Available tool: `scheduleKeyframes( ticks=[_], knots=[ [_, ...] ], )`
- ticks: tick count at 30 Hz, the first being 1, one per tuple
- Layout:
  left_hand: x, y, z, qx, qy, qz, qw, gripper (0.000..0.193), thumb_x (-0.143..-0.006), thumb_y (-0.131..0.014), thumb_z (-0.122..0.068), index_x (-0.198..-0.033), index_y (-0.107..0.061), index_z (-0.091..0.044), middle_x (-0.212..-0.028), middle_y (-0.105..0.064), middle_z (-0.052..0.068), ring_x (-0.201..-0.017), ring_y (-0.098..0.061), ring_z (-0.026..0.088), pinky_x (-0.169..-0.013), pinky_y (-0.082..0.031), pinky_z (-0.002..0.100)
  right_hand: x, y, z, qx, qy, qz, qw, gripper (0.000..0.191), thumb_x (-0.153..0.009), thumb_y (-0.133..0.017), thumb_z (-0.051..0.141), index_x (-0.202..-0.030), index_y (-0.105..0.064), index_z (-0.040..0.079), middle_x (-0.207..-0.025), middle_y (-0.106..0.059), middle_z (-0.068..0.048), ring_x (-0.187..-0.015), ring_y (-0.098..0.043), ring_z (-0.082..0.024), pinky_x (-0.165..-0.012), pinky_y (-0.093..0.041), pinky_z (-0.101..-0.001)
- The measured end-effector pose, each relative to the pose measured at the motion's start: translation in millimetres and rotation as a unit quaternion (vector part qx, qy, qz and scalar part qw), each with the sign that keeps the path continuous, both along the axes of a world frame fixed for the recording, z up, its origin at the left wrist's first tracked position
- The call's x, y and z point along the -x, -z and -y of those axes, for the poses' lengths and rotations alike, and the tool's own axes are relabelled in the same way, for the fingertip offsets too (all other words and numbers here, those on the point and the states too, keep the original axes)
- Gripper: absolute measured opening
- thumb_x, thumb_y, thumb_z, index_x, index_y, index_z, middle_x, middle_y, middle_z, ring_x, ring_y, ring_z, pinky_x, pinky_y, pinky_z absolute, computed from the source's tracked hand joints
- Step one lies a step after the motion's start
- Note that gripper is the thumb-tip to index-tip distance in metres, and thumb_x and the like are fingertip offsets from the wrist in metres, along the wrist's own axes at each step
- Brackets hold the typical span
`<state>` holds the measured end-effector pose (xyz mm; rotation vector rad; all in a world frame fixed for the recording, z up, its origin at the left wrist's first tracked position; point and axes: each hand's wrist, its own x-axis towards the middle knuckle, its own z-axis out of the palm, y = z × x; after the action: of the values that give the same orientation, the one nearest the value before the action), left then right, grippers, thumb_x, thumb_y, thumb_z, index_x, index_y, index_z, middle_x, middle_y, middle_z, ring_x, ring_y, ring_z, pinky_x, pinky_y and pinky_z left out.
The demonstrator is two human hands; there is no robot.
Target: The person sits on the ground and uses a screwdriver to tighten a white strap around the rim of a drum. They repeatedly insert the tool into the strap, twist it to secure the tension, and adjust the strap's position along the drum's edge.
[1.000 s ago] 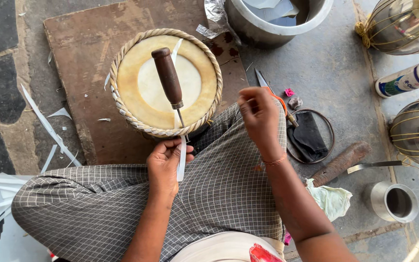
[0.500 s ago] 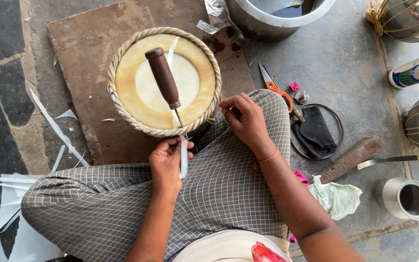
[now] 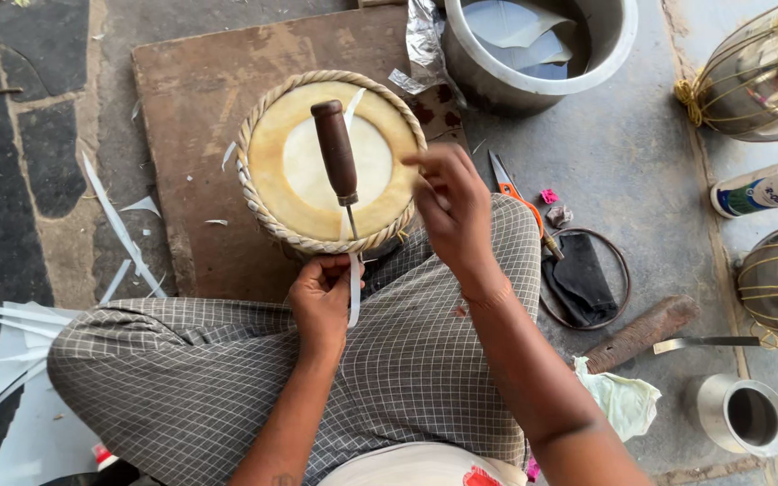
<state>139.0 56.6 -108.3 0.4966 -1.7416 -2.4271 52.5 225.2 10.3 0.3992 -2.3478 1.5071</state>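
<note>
A small round drum (image 3: pixel 292 180) with a tan skin head and a braided rim stands on a brown wooden board (image 3: pixel 193 90). An awl with a dark wooden handle (image 3: pixel 336 151) sticks into the rim on the near side. A thin white strip (image 3: pixel 354 288) hangs down from there. My left hand (image 3: pixel 319 297) pinches that strip just below the rim. My right hand (image 3: pixel 452 211) hovers at the drum's right edge, fingers curled together, touching the rim; I cannot tell if it holds anything.
Behind the drum stands a grey metal pot (image 3: pixel 533 40) with white sheets inside. Orange-handled scissors (image 3: pixel 520 202), a black cloth in a ring (image 3: pixel 583 274), a wooden-handled tool (image 3: pixel 641 333), a small metal cup (image 3: pixel 745 416) and wire-bound drum shells (image 3: pixel 758 72) lie at my right. White strips (image 3: pixel 123 234) litter the left.
My right hand moved left from the scissors side to the drum's rim. The left hand stayed on the strip.
</note>
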Motion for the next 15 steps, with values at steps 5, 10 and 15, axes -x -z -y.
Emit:
scheduleKeyframes(
  ticks=[5,10,15],
  knots=[
    [3.9,0.1,0.1,0.055,0.004,-0.015,0.998,0.011,-0.089,-0.076,-0.002,-0.098,-0.071,0.001,-0.092,-0.076,0.008,-0.083,-0.072,0.011,-0.075,-0.059,0.027,49.4,-18.4,75.4,0.144,-0.065,0.092,0.983,0.044,-0.094,-0.07,0.012,-0.134,-0.052,0.008,-0.112,-0.06,-0.004,-0.088,-0.063,-0.011,-0.068,-0.057,-0.0255],
    [7.9,-9.7,6.3,0.247,-0.017,-0.006,0.969,0.012,-0.087,-0.079,-0.007,-0.093,-0.07,-0.001,-0.084,-0.075,0.009,-0.077,-0.072,0.018,-0.072,-0.058,0.033,79.4,12.2,95.9,0.396,-0.172,0.245,0.868,0.032,-0.097,-0.071,0.011,-0.125,-0.057,0.002,-0.081,-0.055,-0.007,-0.057,-0.055,-0.014,-0.046,-0.045,-0.0298],
    [3.3,-43.9,16.0,0.578,-0.063,-0.146,0.801,0.031,-0.078,-0.083,-0.021,-0.097,-0.063,-0.009,-0.1,-0.055,0.015,-0.102,-0.053,0.037,-0.089,-0.038,0.05,84.2,28.7,77.6,0.397,-0.149,0.268,0.865,0.032,-0.098,-0.067,0.018,-0.125,-0.055,0.004,-0.078,-0.057,-0.007,-0.052,-0.055,-0.013,-0.045,-0.046,-0.0292]
  ],
)
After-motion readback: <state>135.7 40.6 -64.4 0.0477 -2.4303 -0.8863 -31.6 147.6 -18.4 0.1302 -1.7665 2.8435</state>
